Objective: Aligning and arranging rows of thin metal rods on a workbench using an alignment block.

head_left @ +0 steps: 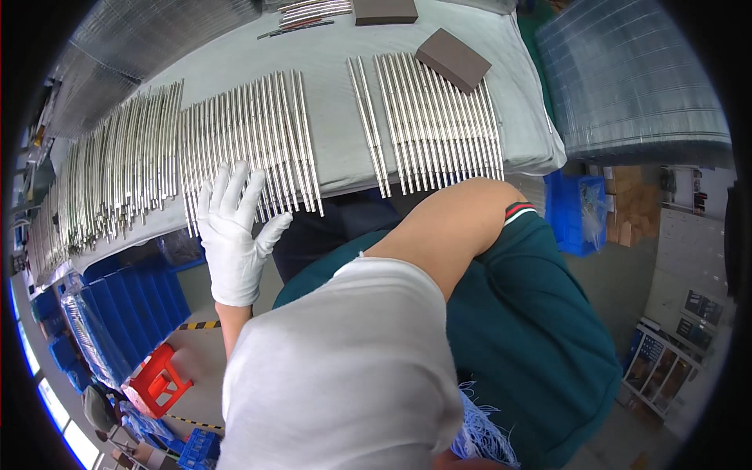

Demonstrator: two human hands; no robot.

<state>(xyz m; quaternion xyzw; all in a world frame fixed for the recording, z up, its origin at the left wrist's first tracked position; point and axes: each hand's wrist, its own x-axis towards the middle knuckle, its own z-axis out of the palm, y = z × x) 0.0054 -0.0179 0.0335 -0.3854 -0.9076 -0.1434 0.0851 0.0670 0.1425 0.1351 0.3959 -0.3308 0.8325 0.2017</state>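
Observation:
My left hand (235,235), in a white glove, is over the near ends of a row of slim silvery metal rods (251,117). Its fingers are spread and nothing is in them; I cannot tell whether the fingertips touch the rods. Close up in the lower middle is my right hand (337,376), also white-gloved, with the bare forearm (446,219) bent back from the elbow. Its fingers are hidden from view. More rods lie side by side farther left (125,164) and right (439,125), with two rods (368,125) set apart between groups.
A pale cloth (329,94) covers the table. One dark brown block (454,59) rests on the right-hand rods, another block (384,11) stands at the back. Clear plastic trays (627,78) are stacked right. A red stool (160,380) and blue bins (133,305) are lower left.

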